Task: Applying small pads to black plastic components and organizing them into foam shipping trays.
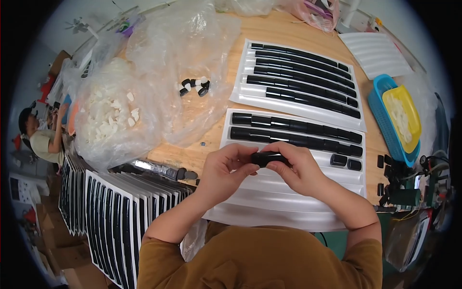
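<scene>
My left hand [226, 168] and my right hand [298, 168] together pinch a small black cylindrical part [267, 157] above a white ribbed tray [288, 207]. That tray has two full rows of black parts [293, 130] at its far side and two loose black parts [346, 162] in a third row; its near grooves are bare. A second white tray [250, 94] farther back is filled with rows of black parts.
A clear bag of white pieces [113, 118] lies left, with a few black-and-white parts [195, 86] on plastic film. Stacked filled trays [115, 212] stand at lower left. A yellow basket [404, 115] sits in a blue basket [380, 96] at right, beside a small machine [409, 188]. Another person [43, 139] sits far left.
</scene>
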The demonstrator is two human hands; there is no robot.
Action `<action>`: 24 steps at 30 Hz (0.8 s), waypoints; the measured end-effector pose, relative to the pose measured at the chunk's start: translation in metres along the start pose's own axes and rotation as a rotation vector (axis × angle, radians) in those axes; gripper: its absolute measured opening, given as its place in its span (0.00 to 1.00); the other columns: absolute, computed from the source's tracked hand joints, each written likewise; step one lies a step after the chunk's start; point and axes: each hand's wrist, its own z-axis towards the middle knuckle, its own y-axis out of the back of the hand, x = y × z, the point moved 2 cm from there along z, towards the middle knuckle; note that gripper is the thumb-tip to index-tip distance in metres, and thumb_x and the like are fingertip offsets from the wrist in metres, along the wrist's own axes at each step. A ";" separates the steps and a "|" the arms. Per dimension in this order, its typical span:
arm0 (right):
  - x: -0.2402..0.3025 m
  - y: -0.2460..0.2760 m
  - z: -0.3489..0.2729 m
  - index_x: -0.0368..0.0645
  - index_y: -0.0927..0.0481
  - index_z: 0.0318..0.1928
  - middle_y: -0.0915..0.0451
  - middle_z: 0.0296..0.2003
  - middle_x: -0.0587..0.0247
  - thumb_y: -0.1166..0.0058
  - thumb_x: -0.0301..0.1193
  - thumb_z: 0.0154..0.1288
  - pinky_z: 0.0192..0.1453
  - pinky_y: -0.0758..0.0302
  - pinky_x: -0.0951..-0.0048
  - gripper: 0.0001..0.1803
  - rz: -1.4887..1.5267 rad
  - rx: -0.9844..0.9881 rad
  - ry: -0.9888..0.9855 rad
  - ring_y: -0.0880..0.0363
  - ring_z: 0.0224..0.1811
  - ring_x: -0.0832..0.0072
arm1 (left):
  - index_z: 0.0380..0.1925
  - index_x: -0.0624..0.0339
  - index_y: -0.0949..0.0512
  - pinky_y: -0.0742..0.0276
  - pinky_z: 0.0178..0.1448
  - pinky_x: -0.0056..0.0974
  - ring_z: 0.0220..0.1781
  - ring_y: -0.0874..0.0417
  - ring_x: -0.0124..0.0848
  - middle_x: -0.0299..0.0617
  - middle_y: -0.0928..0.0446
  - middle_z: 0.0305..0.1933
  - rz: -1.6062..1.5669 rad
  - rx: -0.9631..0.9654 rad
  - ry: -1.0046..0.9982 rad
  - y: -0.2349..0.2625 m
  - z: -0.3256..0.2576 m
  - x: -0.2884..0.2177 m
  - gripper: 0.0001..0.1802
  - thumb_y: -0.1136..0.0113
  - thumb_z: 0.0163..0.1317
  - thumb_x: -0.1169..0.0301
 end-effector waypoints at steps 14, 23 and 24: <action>-0.045 0.007 -0.008 0.34 0.25 0.54 0.22 0.27 0.66 0.46 0.26 0.69 0.30 0.21 0.77 0.15 0.623 0.014 -0.340 0.25 0.23 0.82 | 0.56 0.69 0.26 0.18 0.51 0.33 0.45 0.17 0.29 0.43 0.20 0.46 0.178 0.216 0.097 0.004 0.039 0.009 0.18 0.45 0.64 0.83; -0.007 -0.011 -0.022 0.35 0.28 0.53 0.22 0.35 0.64 0.50 0.28 0.72 0.29 0.26 0.82 0.13 0.535 0.107 -0.329 0.25 0.24 0.84 | 0.64 0.59 0.41 0.53 0.76 0.45 0.74 0.45 0.34 0.41 0.42 0.70 -0.108 -0.207 -0.283 -0.032 0.054 0.012 0.27 0.72 0.77 0.51; -0.005 -0.011 -0.022 0.35 0.28 0.53 0.22 0.35 0.64 0.50 0.28 0.72 0.29 0.26 0.82 0.13 0.539 0.108 -0.329 0.25 0.24 0.84 | 0.63 0.58 0.40 0.54 0.76 0.45 0.73 0.45 0.33 0.41 0.41 0.69 -0.161 -0.242 -0.275 -0.036 0.050 0.009 0.26 0.72 0.77 0.52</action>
